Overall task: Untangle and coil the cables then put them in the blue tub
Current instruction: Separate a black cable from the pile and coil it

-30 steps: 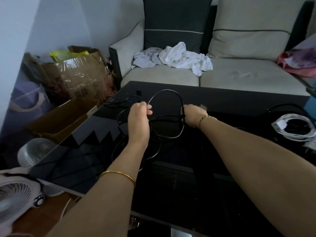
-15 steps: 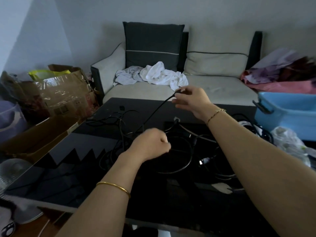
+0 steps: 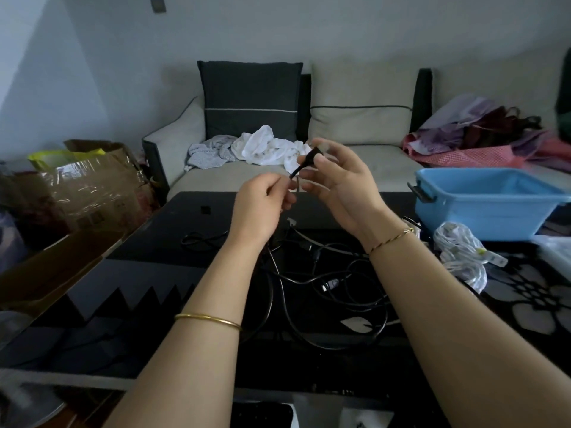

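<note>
We see both hands raised above the table (image 3: 173,242), close together. The right hand (image 3: 340,193) grasps the plug end of a black cable (image 3: 306,162) between thumb and fingertips. The left hand (image 3: 262,208) is curled just below it; whether it pinches the cord we cannot tell, as that spot is blurred.

The rest of the loose black cables (image 3: 324,282) sprawl on the dark tabletop beneath our wrists. The near left part of the table is bare glass. Its far edge runs close along the sofa (image 3: 370,162), and its left edge meets a cardboard box (image 3: 86,186).

The blue tub (image 3: 479,217) stands on the table's far right corner; of its inside we see only a blue wall. A bagged white cable bundle (image 3: 460,251) lies just beside it. A yellow bag (image 3: 61,156) pokes from the top of the box.
</note>
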Motion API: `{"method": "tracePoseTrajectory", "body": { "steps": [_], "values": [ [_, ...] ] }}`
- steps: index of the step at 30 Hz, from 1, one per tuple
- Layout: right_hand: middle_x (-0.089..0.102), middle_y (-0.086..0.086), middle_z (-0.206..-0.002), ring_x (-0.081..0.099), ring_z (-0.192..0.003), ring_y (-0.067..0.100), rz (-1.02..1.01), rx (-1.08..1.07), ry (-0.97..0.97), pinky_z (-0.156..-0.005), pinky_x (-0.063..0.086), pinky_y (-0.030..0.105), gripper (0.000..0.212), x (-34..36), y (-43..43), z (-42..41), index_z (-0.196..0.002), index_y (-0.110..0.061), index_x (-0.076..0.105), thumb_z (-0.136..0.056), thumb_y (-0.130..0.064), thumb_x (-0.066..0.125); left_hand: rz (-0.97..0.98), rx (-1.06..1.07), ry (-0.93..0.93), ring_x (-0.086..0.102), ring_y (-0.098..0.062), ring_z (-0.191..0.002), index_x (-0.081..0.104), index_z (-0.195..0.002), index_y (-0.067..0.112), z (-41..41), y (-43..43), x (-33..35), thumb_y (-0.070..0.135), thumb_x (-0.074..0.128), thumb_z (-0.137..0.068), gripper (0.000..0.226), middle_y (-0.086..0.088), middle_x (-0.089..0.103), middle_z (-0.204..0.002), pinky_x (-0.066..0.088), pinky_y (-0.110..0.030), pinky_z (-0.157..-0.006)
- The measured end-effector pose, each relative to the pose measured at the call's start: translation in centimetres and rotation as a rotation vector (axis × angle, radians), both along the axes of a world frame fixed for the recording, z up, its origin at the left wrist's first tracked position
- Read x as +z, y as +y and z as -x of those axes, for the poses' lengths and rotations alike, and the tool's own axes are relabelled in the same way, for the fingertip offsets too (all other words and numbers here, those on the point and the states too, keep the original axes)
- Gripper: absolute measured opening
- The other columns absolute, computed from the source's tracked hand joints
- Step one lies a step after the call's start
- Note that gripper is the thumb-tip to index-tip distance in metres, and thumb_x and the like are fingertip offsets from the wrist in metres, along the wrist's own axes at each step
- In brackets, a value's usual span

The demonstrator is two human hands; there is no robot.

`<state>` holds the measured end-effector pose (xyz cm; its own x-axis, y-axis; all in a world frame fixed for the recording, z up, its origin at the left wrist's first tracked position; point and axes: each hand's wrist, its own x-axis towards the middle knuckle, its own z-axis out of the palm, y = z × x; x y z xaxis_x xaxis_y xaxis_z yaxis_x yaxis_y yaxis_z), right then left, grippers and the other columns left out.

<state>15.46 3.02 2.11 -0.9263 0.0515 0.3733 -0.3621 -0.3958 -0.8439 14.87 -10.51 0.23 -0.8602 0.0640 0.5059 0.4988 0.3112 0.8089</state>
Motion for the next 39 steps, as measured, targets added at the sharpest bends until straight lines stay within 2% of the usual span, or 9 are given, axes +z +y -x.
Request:
{"method": "tracePoseTrajectory", "body": {
  "steps": [2,6,13,17,21,24,29,34,39],
  "values": [
    [0.064,0.011,-0.099,0.062,-0.082,0.021,-0.056,-0.018,-0.114,-0.074,0.053,0.033,0.025,-1.2,-0.4,0.2,-0.116,-0.011,0.054,-0.094,0.001,0.048,-0.111,0.04,-0.047,0.062,-0.006,-0.064,0.066,-0.081,0.018,0.4,-0.2,0.1,0.013,0.049,-0.098,0.025,0.003,0.066,-0.071,0.052,-0.027,-0.068],
    [0.069,0.004,-0.103,0.061,-0.097,0.018,-0.558,0.132,-0.224,-0.086,0.049,0.037,0.037,-4.1,-2.3,0.1,-0.117,-0.018,0.054,-0.086,0.002,0.054,-0.381,0.025,-0.217,0.063,-0.005,-0.064,0.065,-0.081,0.017,0.6,-0.6,0.4,0.012,0.048,-0.099,0.026,0.003,0.067,-0.072,0.053,-0.025,-0.069],
    [0.063,-0.002,-0.095,0.059,-0.089,0.013,-0.776,0.244,-0.179,-0.078,0.048,0.029,0.03,-6.0,-3.1,1.6,-0.12,-0.019,0.055,-0.091,-0.013,0.061,-0.466,0.019,-0.32,0.051,-0.009,-0.055,0.06,-0.082,0.013,0.8,-2.0,1.2,0.022,0.048,-0.1,0.024,0.002,0.052,-0.068,0.052,-0.031,-0.069],
    [0.064,0.001,-0.088,0.056,-0.078,0.013,-0.958,0.249,-0.151,-0.065,0.047,0.023,0.017,-7.6,-4.1,1.9,-0.1,0.0,0.066,-0.091,-0.013,0.061,-0.338,0.003,-0.228,0.035,-0.007,-0.051,0.065,-0.088,0.018,0.3,-2.3,1.8,0.03,0.048,-0.1,0.024,0.007,0.039,-0.057,0.038,-0.022,-0.053],
    [0.062,0.002,-0.074,0.058,-0.07,0.02,-0.934,-0.145,-0.114,-0.068,0.053,0.039,0.01,-7.9,-4.2,3.4,-0.09,-0.007,0.069,-0.086,-0.017,0.068,-0.253,0.015,-0.255,0.026,-0.01,-0.042,0.067,-0.096,0.015,-0.2,-2.6,2.2,0.03,0.048,-0.099,0.025,0.01,0.029,-0.043,0.032,-0.023,-0.047],
    [0.062,0.004,-0.088,0.058,-0.085,0.024,-1.059,-0.461,0.01,-0.073,0.045,0.035,0.015,-7.5,-4.2,4.0,-0.091,-0.009,0.066,-0.087,-0.023,0.065,-0.12,-0.022,-0.344,0.026,-0.011,-0.034,0.065,-0.095,0.009,-0.3,-2.8,2.2,0.019,0.041,-0.097,0.026,0.006,0.034,-0.038,0.037,-0.026,-0.049],
    [0.054,0.008,-0.11,0.051,-0.103,0.028,-1.4,-0.666,0.081,-0.066,0.036,0.031,0.017,-7.2,-4.3,4.1,-0.105,-0.009,0.054,-0.092,-0.019,0.053,0.043,-0.239,-0.537,0.027,-0.012,-0.029,0.062,-0.095,-0.002,-1.0,-3.6,2.7,0.013,0.037,-0.096,0.029,-0.002,0.05,-0.041,0.039,-0.027,-0.048],
    [0.062,0.002,-0.098,0.059,-0.09,0.024,-1.295,-0.477,-0.077,-0.068,0.045,0.031,0.013,-6.5,-4.0,4.5,-0.092,-0.016,0.065,-0.083,-0.024,0.06,0.462,-0.373,-0.677,0.032,-0.01,-0.029,0.063,-0.103,-0.005,-1.9,-3.9,2.3,0.011,0.039,-0.093,0.031,-0.007,0.066,-0.055,0.04,-0.021,-0.045],
    [0.068,-0.004,-0.08,0.064,-0.081,0.016,-1.182,-0.253,-0.014,-0.074,0.054,0.036,0.008,-5.2,-4.4,4.5,-0.074,-0.024,0.065,-0.072,-0.023,0.074,0.918,-0.309,-0.845,0.045,-0.009,-0.04,0.055,-0.11,-0.004,-1.6,-4.2,2.1,0.014,0.033,-0.094,0.032,-0.001,0.076,-0.086,0.043,-0.021,-0.079]
  ]
}}
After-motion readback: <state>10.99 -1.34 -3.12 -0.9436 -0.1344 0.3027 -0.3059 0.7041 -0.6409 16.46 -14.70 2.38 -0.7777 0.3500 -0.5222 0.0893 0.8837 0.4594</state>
